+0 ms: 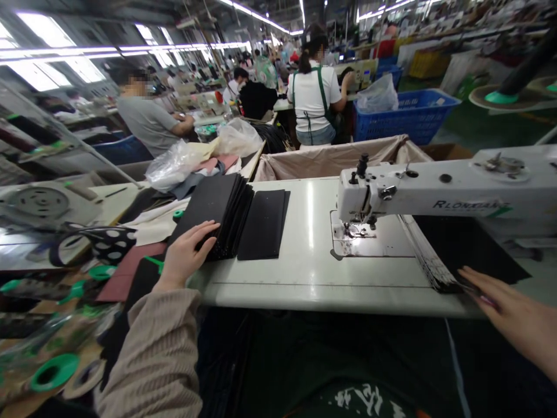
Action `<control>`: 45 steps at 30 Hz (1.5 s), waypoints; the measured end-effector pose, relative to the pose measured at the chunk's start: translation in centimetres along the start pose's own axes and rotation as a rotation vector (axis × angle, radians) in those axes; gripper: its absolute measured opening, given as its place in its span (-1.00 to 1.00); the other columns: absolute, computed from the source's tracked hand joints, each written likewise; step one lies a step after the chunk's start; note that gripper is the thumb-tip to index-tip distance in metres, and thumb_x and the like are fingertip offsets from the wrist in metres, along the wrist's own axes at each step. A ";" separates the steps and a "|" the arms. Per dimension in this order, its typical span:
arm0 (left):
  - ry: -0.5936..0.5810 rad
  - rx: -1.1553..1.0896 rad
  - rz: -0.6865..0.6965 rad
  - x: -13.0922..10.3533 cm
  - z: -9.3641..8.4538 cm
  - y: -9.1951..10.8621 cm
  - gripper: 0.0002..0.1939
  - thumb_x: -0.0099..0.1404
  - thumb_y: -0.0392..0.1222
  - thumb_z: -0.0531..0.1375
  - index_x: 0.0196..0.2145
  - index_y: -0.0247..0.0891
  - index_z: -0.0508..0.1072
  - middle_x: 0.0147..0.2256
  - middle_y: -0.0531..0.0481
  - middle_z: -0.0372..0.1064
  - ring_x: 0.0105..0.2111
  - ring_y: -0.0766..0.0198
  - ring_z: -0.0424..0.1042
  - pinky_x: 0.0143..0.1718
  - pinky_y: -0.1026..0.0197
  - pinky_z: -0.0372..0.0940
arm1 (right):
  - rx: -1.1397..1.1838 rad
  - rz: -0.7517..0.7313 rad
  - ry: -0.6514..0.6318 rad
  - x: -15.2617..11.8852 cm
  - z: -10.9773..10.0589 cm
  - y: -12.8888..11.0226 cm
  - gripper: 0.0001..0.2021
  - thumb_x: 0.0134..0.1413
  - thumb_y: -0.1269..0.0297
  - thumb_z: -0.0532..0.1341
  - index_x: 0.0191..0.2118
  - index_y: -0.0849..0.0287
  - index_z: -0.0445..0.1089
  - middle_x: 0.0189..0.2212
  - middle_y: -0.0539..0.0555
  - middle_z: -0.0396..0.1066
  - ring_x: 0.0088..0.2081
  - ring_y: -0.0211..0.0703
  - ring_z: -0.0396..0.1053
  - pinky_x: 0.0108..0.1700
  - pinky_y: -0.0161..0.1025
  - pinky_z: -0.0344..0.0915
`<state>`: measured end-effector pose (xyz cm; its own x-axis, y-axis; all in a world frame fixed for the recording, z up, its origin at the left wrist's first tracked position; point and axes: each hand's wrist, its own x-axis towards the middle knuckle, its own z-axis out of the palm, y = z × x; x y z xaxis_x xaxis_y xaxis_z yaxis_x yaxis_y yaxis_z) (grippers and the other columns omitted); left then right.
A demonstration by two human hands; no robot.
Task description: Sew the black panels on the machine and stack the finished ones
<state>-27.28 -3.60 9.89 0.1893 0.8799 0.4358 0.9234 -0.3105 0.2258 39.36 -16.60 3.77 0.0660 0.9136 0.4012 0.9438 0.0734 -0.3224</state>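
Note:
My left hand (187, 252) rests on the near left part of a tall stack of black panels (209, 200), thumb apart from the fingers. Just right of that stack, a few flat black panels (262, 223) lie overlapping on the pale sewing table (304, 273). My right hand (500, 296) is at the near edge of another black stack (470, 244) with pale layered edges, right of the needle. Its index finger reaches over the top panel, and the fingers hold what look like small snips (488, 301), mostly hidden.
A white sewing machine (435, 188) spans the table's right side, its needle area over a metal plate (378, 241). Behind the table is a cloth-lined bin (322, 162); a blue crate (404, 116) stands beyond. Thread cones (54, 371) crowd the lower left. Other people work farther back.

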 end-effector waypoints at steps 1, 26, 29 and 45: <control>0.017 0.021 -0.005 -0.2 0.3 -0.1 -0.58 0.39 0.06 0.05 0.12 -0.09 0.40 0.15 -0.01 0.35 0.14 0.12 0.34 0.18 0.08 0.19 | -0.034 -0.032 -0.065 -0.3 0.2 0.9 -0.60 0.08 -0.07 0.12 0.02 -0.27 0.47 0.00 0.12 0.51 -0.26 0.02 0.53 -0.35 -0.03 0.35; -0.431 -0.289 0.392 -3.9 16.6 22.7 -0.50 0.47 -0.18 0.00 0.32 -0.14 0.10 0.32 -0.09 0.07 0.33 0.15 0.04 0.32 -0.06 0.05 | 0.427 -0.286 -0.477 6.3 10.9 -17.3 -0.73 0.32 0.28 0.04 0.05 0.09 0.35 0.07 0.09 0.44 0.00 -0.18 0.41 -0.09 -0.29 0.32; -0.433 -0.265 0.323 -3.2 15.5 20.7 -0.52 0.47 -0.19 0.00 0.30 -0.12 0.13 0.31 -0.09 0.09 0.32 0.13 0.08 0.30 -0.08 0.07 | 0.155 -0.303 -0.416 9.4 13.1 -16.2 -0.58 0.28 0.35 0.04 0.23 0.09 0.22 0.27 0.12 0.22 0.03 -0.08 0.42 -0.17 -0.24 0.37; -0.462 -0.272 0.444 3.7 18.5 22.8 -0.49 0.41 -0.02 0.09 0.25 -0.18 0.21 0.32 -0.08 0.07 0.35 0.08 -0.03 0.37 -0.08 -0.15 | -0.037 -0.252 -0.390 8.3 14.3 -13.5 -0.52 0.25 0.31 0.06 0.28 0.01 0.19 0.27 0.01 0.23 0.01 -0.10 0.44 -0.12 -0.20 0.42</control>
<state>0.62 -0.77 0.46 0.7084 0.6927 0.1355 0.6202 -0.7026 0.3490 22.54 -4.31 -0.81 -0.2867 0.9518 0.1089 0.9261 0.3044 -0.2228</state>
